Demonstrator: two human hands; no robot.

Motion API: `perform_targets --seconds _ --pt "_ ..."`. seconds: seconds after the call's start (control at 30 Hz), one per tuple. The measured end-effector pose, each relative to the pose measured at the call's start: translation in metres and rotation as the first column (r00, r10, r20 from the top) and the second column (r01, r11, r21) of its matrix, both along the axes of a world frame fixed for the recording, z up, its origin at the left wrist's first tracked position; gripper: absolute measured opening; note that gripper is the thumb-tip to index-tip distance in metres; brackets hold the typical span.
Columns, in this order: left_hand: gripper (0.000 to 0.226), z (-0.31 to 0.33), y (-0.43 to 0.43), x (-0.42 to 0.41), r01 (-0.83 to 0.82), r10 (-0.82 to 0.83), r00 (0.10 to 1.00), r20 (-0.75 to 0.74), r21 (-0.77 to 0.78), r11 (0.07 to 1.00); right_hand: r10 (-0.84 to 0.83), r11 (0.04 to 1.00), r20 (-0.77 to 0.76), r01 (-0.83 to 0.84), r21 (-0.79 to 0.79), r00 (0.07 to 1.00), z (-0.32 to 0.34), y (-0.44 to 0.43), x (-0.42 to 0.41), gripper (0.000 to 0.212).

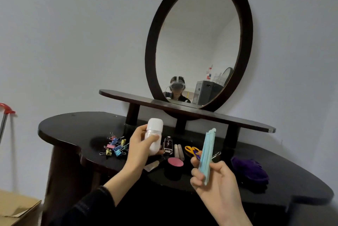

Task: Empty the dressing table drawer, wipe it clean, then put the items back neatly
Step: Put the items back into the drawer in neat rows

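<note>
White bottle (154,136) sat gripped in the raised left hand (139,145); the right hand (213,180) pinched a pale-blue comb (207,154) upright above the dressing table (73,127).

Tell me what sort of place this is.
Probably a bedroom or dressing corner at home: a dark dressing table with an oval mirror, and binder clips and scissors spread on top.

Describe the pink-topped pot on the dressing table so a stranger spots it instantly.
Find the oval mirror; below it lies the dark tabletop. Near its front edge stands a squat black pot. It alone has a round pink top, unlike the beige tubes and yellow scissors behind it.
</note>
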State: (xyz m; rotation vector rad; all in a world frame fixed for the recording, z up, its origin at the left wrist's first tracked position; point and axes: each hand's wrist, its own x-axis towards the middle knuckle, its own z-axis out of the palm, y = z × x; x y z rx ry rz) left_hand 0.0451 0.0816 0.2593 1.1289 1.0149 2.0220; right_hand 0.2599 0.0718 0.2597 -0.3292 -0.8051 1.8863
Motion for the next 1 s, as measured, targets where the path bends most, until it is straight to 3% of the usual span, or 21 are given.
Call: perform_targets --seconds 0.13,0.23,0.3,0.43,0.6,0.7,0.8,1.0 --pt "0.050 -0.033 -0.051 0.009 0.273 -0.273 0.962 -0.019 0.001 0.962 0.072 0.995 0.076 -0.077 0.067 0.994 -0.018 -0.021 0.003 0.042" --pt "0.057 -0.077 -0.093 0.024 0.465 -0.471 0.881 -0.050 -0.096 0.880 0.046 0.981 0.291 -0.098 0.165 0.956 -0.048 -0.046 0.003 0.017" --pt "0.055 -0.111 -0.115 0.031 0.449 -0.471 0.880 -0.067 -0.205 0.869 -0.010 0.966 0.464 -0.110 0.233 0.886 -0.079 -0.063 0.002 0.006" --pt "0.052 -0.175 -0.137 0.028 0.339 -0.419 0.904 -0.077 -0.465 0.818 -0.092 0.953 0.646 -0.122 0.279 0.757 -0.155 -0.076 0.003 0.029" --pt "0.049 -0.224 -0.125 0.020 0.197 -0.421 0.901 -0.104 -0.766 0.612 -0.084 0.983 0.796 -0.083 0.167 0.600 -0.231 -0.072 0.000 0.024" --pt "0.053 -0.248 -0.119 0.019 0.173 -0.410 0.908 -0.081 -0.819 0.546 -0.059 0.993 0.882 -0.060 0.099 0.467 -0.262 -0.068 -0.001 0.022" --pt "0.040 -0.268 -0.121 0.019 0.182 -0.415 0.908 -0.064 -0.830 0.527 -0.109 0.988 0.939 -0.068 0.138 0.326 -0.279 -0.063 -0.002 0.014" --pt "0.036 -0.272 -0.121 0.017 0.118 -0.558 0.766 -0.319 -0.784 0.610 -0.151 0.980 0.939 -0.079 0.183 0.309 -0.281 -0.060 0.001 0.019"
